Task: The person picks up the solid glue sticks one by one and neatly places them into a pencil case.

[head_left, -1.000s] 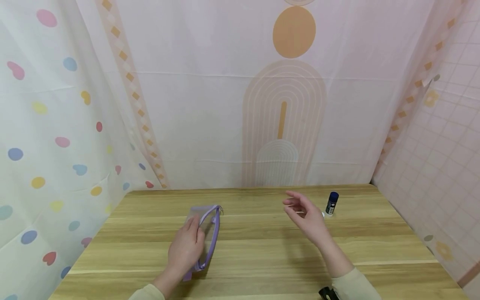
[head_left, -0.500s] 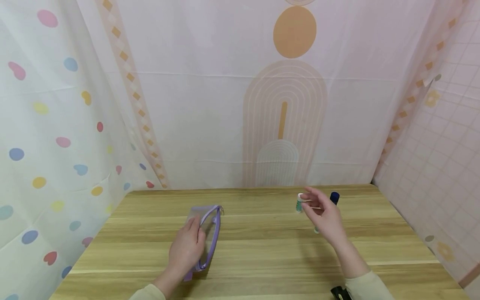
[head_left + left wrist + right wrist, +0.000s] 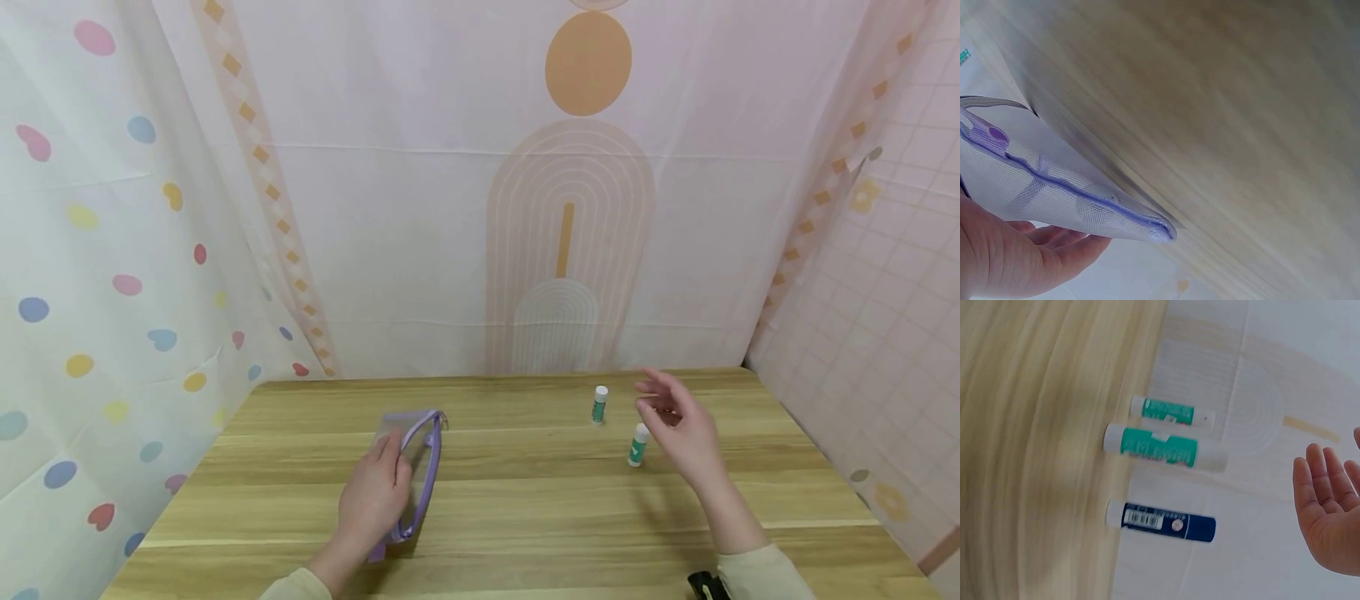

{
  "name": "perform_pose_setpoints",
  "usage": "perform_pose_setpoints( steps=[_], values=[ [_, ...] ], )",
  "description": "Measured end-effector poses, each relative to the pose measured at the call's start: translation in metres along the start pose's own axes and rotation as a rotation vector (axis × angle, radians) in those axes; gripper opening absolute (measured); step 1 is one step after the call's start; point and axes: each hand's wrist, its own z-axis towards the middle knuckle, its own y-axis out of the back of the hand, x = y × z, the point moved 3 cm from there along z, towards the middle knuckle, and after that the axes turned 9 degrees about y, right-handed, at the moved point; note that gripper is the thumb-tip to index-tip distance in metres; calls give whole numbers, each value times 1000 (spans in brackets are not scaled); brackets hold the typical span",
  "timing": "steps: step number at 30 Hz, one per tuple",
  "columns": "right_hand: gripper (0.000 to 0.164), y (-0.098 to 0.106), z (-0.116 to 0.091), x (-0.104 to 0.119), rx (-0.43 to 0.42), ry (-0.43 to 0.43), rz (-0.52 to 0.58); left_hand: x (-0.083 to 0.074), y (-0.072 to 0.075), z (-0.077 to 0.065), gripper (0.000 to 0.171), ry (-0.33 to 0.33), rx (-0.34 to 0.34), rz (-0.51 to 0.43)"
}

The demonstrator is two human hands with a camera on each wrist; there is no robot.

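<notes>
- The pouch (image 3: 431,471) is gripped by the left hand (image 3: 375,492) on its left side, with fingers bent against the outer wall; where the thumb is placed cannot be told.
- The pouch is held upright at the left part of the table (image 3: 510,517), and its purple-edged mouth seems to be parted.
- From its thin mesh, it may be judged light, limp and easily creased; its shape would be better kept by a hold close to the stiffer-looking edge than by one on the slack wall.
- Nothing is seen to be held by the right hand (image 3: 686,433): it is raised over the table, with fingers loosely bent and thumb apart from the fingertips.
- The front green stick (image 3: 637,447) is stood just beside that hand, and the back green stick (image 3: 598,408) farther off to the left.
- The blue stick (image 3: 1163,522) is hidden by the hand from the head camera but is shown upright from the right wrist.
- All three may be judged light, rigid, smooth and easily toppled; they would be best pinched round the labelled barrel, as a cap might be pulled loose.
</notes>
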Motion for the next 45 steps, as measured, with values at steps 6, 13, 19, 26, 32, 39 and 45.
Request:
perform_pose_setpoints(
  steps=[6, 13, 19, 26, 32, 39, 45],
  values=[
    [43, 9, -2, -7, -26, 5, -35, 1, -1, 0, 47, 10, 13, 4],
    [43, 19, -2, -20, -57, -16, -40, 1, -1, 0, 47, 21, 18, 3],
    [42, 27, 0, -32, -84, -37, -50, 1, -1, 0, 47, 24, 19, 6],
    [43, 33, 2, -46, -101, -83, -70, 1, 0, 0, 47, 12, 8, 0],
    [43, 37, 1, -56, -99, -129, -54, 1, 0, 1, 46, 7, 5, -2],
    [45, 41, -1, -68, -47, -214, -39, 1, -1, 1, 47, 13, 15, 2],
    [49, 42, -1, -80, 17, -304, -23, 1, -1, 0, 47, 8, 11, 0]
  ],
)
